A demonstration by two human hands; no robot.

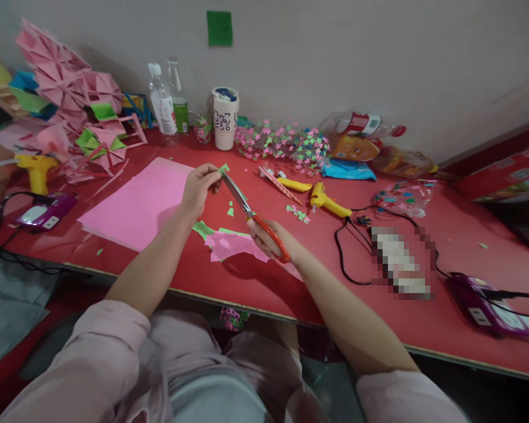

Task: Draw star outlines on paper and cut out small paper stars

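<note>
My left hand (pixel 204 183) pinches small green paper scrap (pixel 224 168); right hand (pixel 264 236) grips orange-handled metal scissors (pixel 245 207), tips at scrap.

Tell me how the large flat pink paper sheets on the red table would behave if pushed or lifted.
The large flat pink paper sheets would probably droop if lifted by one corner, being thin and broad. Pushed, they might slip over one another, since their edges look slightly offset. They seem unlikely to roll, lying flat on the red table.

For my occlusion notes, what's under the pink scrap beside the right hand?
Green paper pokes out from under the pink scrap; anything fully covered beneath it can't be seen.
</note>
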